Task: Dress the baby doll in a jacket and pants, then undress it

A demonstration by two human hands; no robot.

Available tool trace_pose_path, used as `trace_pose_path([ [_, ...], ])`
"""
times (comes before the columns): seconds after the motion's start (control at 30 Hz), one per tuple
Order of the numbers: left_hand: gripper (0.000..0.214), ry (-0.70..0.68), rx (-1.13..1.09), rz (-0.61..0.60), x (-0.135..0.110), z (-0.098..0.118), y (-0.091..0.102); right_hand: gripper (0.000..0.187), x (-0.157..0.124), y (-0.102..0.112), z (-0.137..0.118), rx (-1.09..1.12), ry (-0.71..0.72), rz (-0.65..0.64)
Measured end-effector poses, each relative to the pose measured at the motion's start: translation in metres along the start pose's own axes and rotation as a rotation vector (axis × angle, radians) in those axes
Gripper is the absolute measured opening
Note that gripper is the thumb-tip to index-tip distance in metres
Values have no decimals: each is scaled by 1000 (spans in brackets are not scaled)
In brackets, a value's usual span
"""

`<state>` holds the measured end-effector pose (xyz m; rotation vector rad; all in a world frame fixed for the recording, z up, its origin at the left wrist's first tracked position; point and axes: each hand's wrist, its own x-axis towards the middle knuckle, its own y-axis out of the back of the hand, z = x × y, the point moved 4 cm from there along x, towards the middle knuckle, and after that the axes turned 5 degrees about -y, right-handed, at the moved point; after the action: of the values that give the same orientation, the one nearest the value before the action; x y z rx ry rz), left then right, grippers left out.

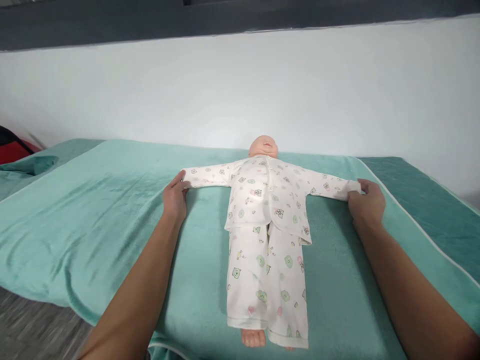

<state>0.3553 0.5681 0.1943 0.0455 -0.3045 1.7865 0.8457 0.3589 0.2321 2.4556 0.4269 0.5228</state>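
Note:
A baby doll (263, 146) lies on its back, head toward the wall. It wears a white printed pajama top (255, 192) and matching pajama pants (249, 275), and one foot shows below a pant hem. Both sleeves are stretched out sideways. My left hand (175, 197) pinches the cuff of the sleeve on the left. At the other side, my right hand (367, 202) grips the cuff of the sleeve on the right between thumb and fingers. The doll's own hands are hidden inside the sleeves or behind my fingers.
A light green plush blanket (112, 210) lies under the doll, with darker green cloth (431, 200) at the right. Behind stands a white wall (240, 90). A red and black item (13, 147) sits at the far left. Grey floor (33, 320) shows at lower left.

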Motion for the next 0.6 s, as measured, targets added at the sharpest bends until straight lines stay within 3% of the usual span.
trace_pose_path([
  [0.17,54,-21,295,50,-1,-4,-1,51,-2,1,-3,-100,-16,-34],
  [0.33,47,-59,394,45,-3,-2,1,45,-8,3,-8,-194,-29,19],
  [0.47,48,-213,522,-5,-9,9,-3,47,-18,-2,-19,-243,153,113],
  [0.6,47,-310,605,-220,-16,15,-18,47,-23,-24,-22,-270,324,-105],
])
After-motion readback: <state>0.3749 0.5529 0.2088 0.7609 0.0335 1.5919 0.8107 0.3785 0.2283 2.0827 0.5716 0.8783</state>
